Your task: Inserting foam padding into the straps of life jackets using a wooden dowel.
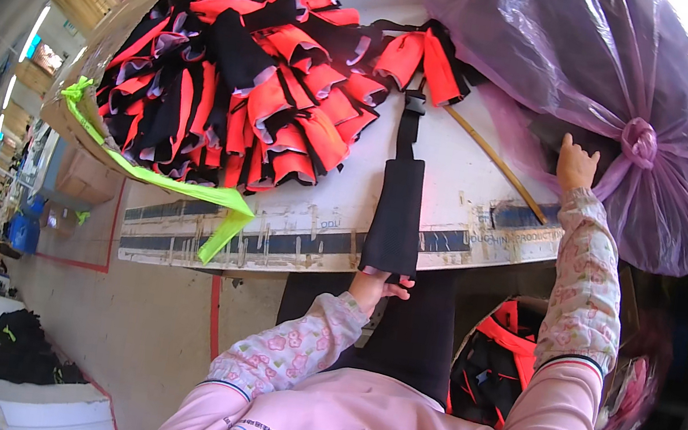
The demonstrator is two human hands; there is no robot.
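Observation:
A long black fabric sleeve (396, 214) lies over the table's front edge, with a narrow webbing strap and a black plastic buckle (415, 101) at its far end. My left hand (377, 289) grips the sleeve's near end, some of its fingers hidden by the cloth. Beyond the buckle lie red-and-black fabric pieces (425, 60). My right hand (578, 165) is at the right, beside the knot of a purple plastic bag (639, 143). Its fingers are apart, partly bent, near dark material under the bag; nothing shows in them.
A big heap of red-and-black fabric pieces (239, 84) fills the left of the white table (313, 242), with a bright green strip (226, 202) along it. A thin wooden stick (498, 167) lies slantwise. More red-and-black goods (497, 354) sit below the table at my right.

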